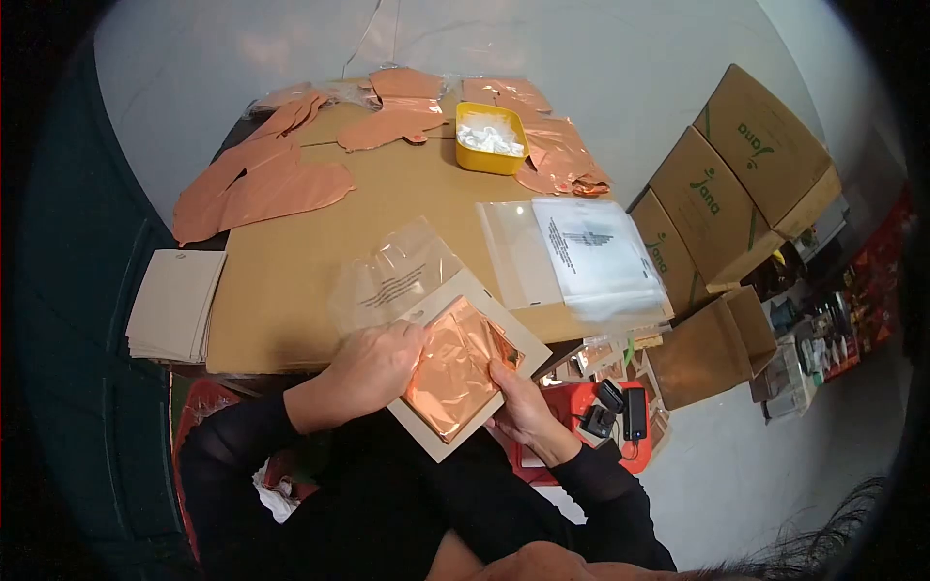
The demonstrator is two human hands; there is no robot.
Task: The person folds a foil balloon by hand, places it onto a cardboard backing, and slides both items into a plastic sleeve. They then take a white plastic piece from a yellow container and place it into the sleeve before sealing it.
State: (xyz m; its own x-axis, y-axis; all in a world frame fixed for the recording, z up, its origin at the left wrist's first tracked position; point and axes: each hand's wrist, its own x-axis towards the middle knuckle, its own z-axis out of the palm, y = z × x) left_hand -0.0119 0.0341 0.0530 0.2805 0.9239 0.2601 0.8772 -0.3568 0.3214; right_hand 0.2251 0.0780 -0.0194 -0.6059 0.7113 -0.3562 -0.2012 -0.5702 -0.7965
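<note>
A beige card (423, 441) is tilted over the near edge of the table, with a folded sheet of shiny copper-coloured foil (460, 373) lying flat on it. My left hand (373, 373) is closed, its fingers pressed together at the foil's left edge; the fingertips are partly hidden. On the other side, my right hand (525, 407) grips card and foil, thumb on top and fingers beneath. A clear printed plastic bag (402, 276) lies just beyond the card, partly covered by it.
Copper-coloured foil pieces (281, 189) and a yellow tub (491, 163) of white material lie farther back. Printed clear bags (596, 247) are stacked right, cards (174, 305) left. Cardboard boxes (712, 189) stand at right. A red stool (567, 397) holds black devices.
</note>
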